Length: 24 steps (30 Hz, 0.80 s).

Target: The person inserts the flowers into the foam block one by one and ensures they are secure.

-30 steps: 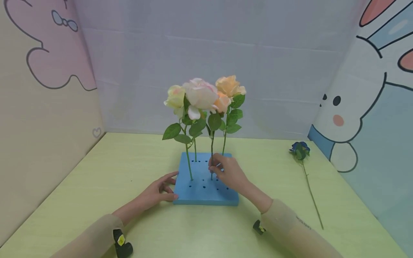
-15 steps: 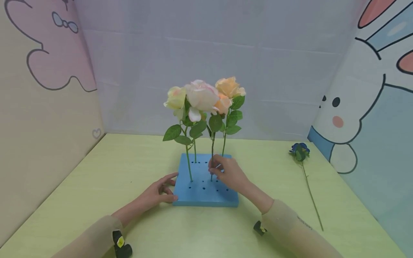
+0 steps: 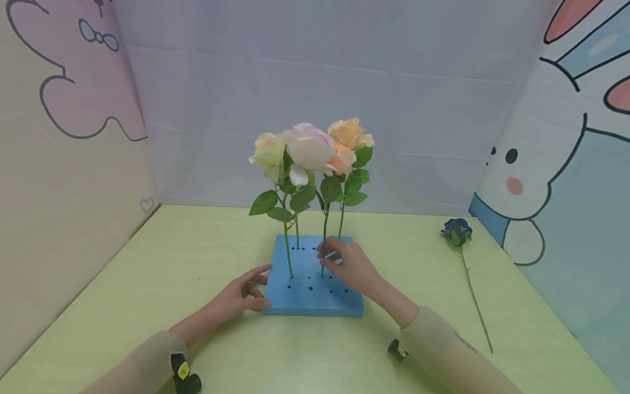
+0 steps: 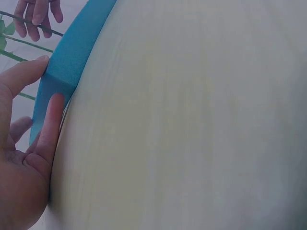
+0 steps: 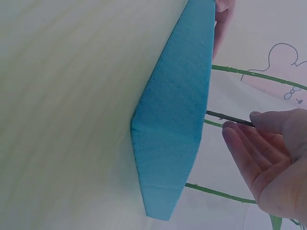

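- Nearest to me, two beige sleeves [image 3: 143,364] come in from the bottom edge, each with a small black wrist camera [image 3: 184,374] strapped below it.
- My left hand [image 3: 236,295] lies on the pale green table [image 3: 147,284] with fingers nearly straight; the thumb and fingertips press against the left side of the blue foam block [image 3: 312,284]. In the left wrist view the thumb sits on the block's corner and one finger [image 4: 48,129] lies along its side. It grips nothing.
- My right hand [image 3: 346,265] is over the right half of the block, thumb and forefinger pinching a dark stem [image 3: 324,235] low down, just above the foam. The right wrist view shows that stem running to the fingertips [image 5: 235,129], the remaining fingers loosely extended.
- The block lies flat at the table's middle, its top dotted with holes; four stems stand upright in it.
- Above them are the blooms: a yellowish rose [image 3: 267,150] at left, a pale pink rose [image 3: 307,148] in the centre, an orange rose [image 3: 346,133] behind right, with another orange bloom just below it.
- Well apart on the right, a blue rose [image 3: 458,229] lies flat on the table, stem pointing toward me.
- Farthest back, cartoon-printed panels [image 3: 566,137] wall in the table.
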Tool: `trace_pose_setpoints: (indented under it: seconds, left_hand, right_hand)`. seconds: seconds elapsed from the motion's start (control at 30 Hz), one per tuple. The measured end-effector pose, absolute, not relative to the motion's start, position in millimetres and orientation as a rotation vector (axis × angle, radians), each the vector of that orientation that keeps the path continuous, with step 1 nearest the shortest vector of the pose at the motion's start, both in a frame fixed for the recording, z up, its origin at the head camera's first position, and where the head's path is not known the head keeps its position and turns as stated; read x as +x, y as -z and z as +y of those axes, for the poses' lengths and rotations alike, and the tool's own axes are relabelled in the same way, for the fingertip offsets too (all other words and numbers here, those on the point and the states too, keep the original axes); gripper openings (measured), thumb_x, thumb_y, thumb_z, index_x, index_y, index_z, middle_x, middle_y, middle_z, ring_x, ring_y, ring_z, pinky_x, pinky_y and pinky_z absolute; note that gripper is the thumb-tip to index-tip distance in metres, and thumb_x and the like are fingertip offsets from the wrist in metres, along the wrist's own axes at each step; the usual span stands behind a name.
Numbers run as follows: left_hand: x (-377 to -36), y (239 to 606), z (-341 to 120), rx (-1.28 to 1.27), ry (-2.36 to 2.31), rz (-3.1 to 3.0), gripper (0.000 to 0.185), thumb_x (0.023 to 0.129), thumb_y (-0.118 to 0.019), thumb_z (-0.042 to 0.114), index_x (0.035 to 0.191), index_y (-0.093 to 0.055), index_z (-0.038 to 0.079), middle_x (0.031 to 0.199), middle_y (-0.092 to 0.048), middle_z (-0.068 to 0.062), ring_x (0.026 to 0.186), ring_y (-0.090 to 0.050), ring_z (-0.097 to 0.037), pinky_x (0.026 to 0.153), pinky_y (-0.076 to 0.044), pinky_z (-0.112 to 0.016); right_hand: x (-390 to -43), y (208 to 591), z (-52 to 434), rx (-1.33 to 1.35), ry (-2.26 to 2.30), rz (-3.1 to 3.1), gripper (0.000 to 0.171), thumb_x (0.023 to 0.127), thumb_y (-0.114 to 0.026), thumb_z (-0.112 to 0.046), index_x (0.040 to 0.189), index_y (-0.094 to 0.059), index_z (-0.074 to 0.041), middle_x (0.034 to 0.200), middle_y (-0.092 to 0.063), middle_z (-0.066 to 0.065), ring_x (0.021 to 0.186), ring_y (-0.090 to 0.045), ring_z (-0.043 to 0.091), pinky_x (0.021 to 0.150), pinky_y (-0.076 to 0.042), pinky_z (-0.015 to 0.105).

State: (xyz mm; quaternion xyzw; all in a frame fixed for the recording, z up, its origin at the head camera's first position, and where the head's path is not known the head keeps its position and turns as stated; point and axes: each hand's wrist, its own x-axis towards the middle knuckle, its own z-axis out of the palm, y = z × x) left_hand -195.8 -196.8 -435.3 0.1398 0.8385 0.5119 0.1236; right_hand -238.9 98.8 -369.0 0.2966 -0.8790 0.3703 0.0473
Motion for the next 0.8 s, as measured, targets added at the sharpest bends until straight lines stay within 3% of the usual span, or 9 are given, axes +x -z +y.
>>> trace_pose_setpoints:
  seconds: [0.37, 0.8]
  left_hand:
    - [-196, 435, -197, 0.452, -1.525, 2.423, 0.083, 0.086, -0.076, 0.022, 0.155, -0.031, 0.012, 0.136, -0.051, -0.021, 0.092, -0.062, -0.014, 0.081, -0.046, -0.026]
    - [-196, 435, -197, 0.438, -1.52, 2.431, 0.083, 0.086, -0.076, 0.022, 0.155, -0.031, 0.013, 0.137, -0.051, -0.021, 0.093, -0.062, -0.015, 0.082, -0.046, -0.027]
  right_hand:
    - [-234, 368, 106, 0.852, -1.179, -2.651, 0.041, 0.092, -0.067, -0.007, 0.131, -0.056, -0.009, 0.131, -0.066, 0.011, 0.111, -0.068, 0.028, 0.087, -0.057, 0.038]
    - [-238, 368, 123, 0.902, -1.148, -2.567, 0.042, 0.09, -0.07, -0.007, 0.13, -0.058, -0.009, 0.127, -0.067, 0.009, 0.113, -0.067, 0.026, 0.088, -0.057, 0.042]
